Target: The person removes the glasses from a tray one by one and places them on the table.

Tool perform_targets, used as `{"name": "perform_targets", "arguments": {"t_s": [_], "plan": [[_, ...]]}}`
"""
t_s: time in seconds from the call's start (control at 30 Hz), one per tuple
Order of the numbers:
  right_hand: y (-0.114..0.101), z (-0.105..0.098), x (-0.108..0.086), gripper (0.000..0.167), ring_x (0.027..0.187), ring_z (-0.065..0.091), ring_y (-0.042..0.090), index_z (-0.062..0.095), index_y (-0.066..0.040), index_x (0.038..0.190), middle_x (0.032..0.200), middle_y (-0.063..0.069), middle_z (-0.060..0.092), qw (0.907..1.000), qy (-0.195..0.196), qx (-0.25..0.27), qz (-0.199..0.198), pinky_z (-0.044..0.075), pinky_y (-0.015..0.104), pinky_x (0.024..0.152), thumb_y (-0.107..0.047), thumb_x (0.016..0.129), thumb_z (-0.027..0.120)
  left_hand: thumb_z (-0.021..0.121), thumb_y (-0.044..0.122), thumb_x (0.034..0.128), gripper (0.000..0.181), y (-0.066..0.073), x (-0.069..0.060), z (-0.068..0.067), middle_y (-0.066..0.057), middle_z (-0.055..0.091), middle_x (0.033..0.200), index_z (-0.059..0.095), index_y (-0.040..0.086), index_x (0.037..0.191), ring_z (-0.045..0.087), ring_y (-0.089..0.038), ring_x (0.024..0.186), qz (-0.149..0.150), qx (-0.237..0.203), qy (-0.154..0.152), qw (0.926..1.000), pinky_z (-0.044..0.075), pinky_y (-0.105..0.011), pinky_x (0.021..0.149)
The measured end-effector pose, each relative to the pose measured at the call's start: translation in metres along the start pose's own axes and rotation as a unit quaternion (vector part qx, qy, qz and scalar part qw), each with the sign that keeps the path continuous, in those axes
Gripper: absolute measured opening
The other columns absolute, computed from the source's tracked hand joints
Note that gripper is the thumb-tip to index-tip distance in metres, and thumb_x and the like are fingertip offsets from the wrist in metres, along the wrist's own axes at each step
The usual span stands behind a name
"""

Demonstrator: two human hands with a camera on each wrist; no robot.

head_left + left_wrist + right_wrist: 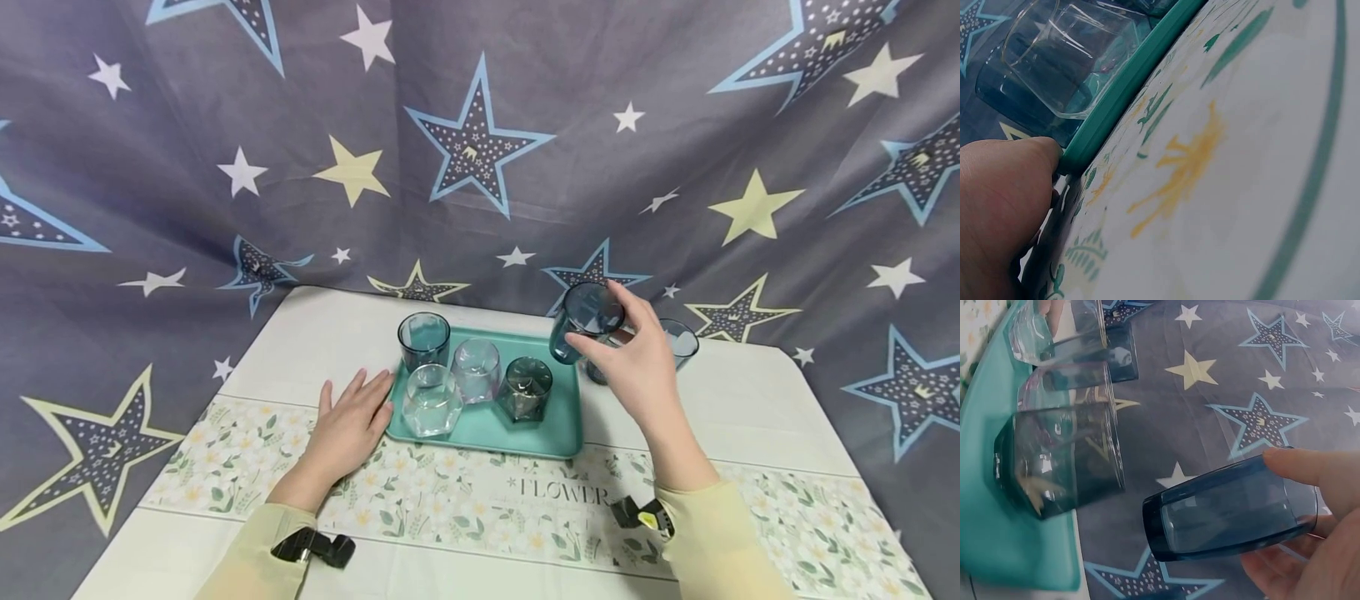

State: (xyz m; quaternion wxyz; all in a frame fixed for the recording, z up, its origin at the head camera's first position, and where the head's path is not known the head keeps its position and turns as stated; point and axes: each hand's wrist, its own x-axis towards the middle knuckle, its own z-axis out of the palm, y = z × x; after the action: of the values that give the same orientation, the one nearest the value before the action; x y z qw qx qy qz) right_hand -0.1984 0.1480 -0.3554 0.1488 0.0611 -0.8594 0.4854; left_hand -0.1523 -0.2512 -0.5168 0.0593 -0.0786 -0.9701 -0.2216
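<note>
My right hand [637, 358] holds a tall blue glass [570, 329] near the rim, thumb on one side and fingers on the other. The glass is above the back right corner of a teal tray [487, 437]; the right wrist view shows its thick base [1155, 528] away from the hand. Flat on the table lies my left hand [348, 429], its fingers at the tray's left edge. Standing on the tray are another blue glass [424, 337], a clear faceted glass [432, 404], a pale lilac glass [476, 371] and a dark smoky glass [527, 387].
Behind my right hand, another blue glass [681, 340] stands on the table, partly hidden. Part of a further dark glass [596, 373] shows below the held one. A flower-print cloth [450, 512] covers the white table, and a star-patterned curtain [570, 100] hangs behind it.
</note>
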Motion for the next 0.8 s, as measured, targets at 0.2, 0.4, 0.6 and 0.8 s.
{"name": "perform_targets", "arguments": {"t_s": [0.2,0.4,0.6,0.8], "plan": [[0.004,-0.021,-0.009,0.092,0.134,0.064,0.029,0.049,-0.016,0.168,0.155,0.010,0.056,0.9999,0.004,-0.010,0.000,0.056,0.033,0.110,-0.023,0.090,0.097,0.049,0.032,0.1190,0.054,-0.001,0.001,0.001,-0.011,0.045,0.173,0.047,0.010,0.169,0.027,-0.042,0.165,0.002,0.000,0.000,1.0000,-0.003,-0.074,0.129],[0.009,-0.038,-0.017,0.092,0.135,0.062,0.031,0.049,-0.015,0.168,0.157,0.012,0.055,0.9998,0.000,-0.018,-0.001,0.054,0.023,0.108,-0.019,0.090,0.097,0.048,0.033,0.1195,0.055,-0.003,0.001,0.002,-0.010,0.044,0.173,0.046,0.011,0.170,0.026,-0.042,0.165,0.002,0.003,-0.003,1.0000,-0.004,-0.074,0.129],[0.017,-0.051,-0.025,0.095,0.133,0.062,0.033,0.048,-0.012,0.169,0.158,0.014,0.055,0.9996,-0.001,-0.029,-0.001,0.051,0.012,0.102,-0.017,0.088,0.098,0.048,0.033,0.1196,0.055,-0.003,0.001,0.001,-0.011,0.044,0.173,0.046,0.010,0.169,0.027,-0.042,0.165,0.003,0.000,-0.004,1.0000,-0.004,-0.074,0.128],[0.023,-0.063,-0.034,0.096,0.137,0.058,0.035,0.045,-0.012,0.170,0.159,0.017,0.054,0.9990,-0.014,-0.042,0.012,0.048,0.007,0.098,-0.019,0.090,0.097,0.049,0.032,0.1194,0.054,-0.002,0.001,0.001,-0.010,0.045,0.173,0.046,0.010,0.169,0.027,-0.042,0.165,0.004,-0.003,-0.004,1.0000,-0.003,-0.074,0.129]]}}
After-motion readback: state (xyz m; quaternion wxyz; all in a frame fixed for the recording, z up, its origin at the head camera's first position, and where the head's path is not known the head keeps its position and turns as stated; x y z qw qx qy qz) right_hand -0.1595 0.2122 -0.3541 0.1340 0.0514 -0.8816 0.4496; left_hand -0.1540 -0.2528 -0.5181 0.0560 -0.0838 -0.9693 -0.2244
